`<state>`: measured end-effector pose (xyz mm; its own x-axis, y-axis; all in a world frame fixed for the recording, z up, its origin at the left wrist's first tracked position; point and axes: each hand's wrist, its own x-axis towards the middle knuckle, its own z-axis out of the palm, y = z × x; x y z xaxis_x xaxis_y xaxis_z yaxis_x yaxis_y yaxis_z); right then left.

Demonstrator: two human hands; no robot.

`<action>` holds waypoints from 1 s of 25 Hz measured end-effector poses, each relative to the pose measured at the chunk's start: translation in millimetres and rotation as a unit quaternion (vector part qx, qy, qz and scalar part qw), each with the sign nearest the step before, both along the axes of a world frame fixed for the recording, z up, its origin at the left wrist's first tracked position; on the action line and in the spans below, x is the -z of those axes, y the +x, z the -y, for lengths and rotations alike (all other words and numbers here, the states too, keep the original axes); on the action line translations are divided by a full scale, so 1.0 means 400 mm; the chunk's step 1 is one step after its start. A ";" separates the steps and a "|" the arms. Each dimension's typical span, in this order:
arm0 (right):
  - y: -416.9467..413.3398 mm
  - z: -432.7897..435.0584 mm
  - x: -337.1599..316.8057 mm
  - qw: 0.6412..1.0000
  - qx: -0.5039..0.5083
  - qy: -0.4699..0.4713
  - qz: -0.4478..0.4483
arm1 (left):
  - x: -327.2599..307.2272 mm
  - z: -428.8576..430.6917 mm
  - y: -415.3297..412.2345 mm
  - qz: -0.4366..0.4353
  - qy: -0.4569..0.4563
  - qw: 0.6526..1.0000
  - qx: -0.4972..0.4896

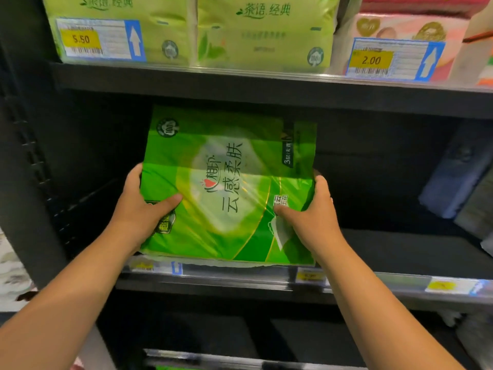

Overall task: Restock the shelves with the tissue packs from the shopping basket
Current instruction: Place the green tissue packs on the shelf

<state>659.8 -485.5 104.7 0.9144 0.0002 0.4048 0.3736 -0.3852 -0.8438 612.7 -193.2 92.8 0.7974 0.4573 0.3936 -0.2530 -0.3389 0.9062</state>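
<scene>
A large bright green tissue pack (229, 182) with white Chinese lettering lies partly inside the middle shelf (400, 252), its near edge over the shelf's front lip. My left hand (141, 206) grips its left side, thumb on top. My right hand (312, 212) grips its right side, thumb on the top face. The shopping basket is out of view.
The upper shelf holds light green tissue packs (261, 30) and pink packs (405, 36), with price tags 5.50 and 2.00. Blue-grey packs (458, 169) lean at the middle shelf's right end. A black upright (24, 156) bounds the left side. Price labels (448, 285) line the front rail.
</scene>
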 end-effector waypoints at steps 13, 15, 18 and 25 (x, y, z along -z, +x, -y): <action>0.047 -0.045 0.045 0.996 -0.040 -0.021 -0.079 | 0.033 -0.026 0.066 0.014 0.090 0.996 -0.001; 0.068 -0.059 0.049 0.995 -0.028 -0.027 -0.092 | 0.046 -0.031 0.074 0.001 0.094 0.995 -0.015; 0.085 -0.047 0.069 0.993 -0.013 -0.040 -0.109 | 0.055 -0.048 0.061 -0.023 0.094 0.995 0.009; 0.101 -0.052 0.083 0.991 -0.033 -0.061 -0.117 | 0.068 -0.059 0.071 -0.071 0.172 0.982 0.002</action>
<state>700.1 -464.9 71.4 0.9796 0.0995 0.1745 0.2008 -0.4704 -0.8593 641.0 -169.6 65.5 0.8573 0.3133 0.4085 -0.1336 -0.6309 0.7643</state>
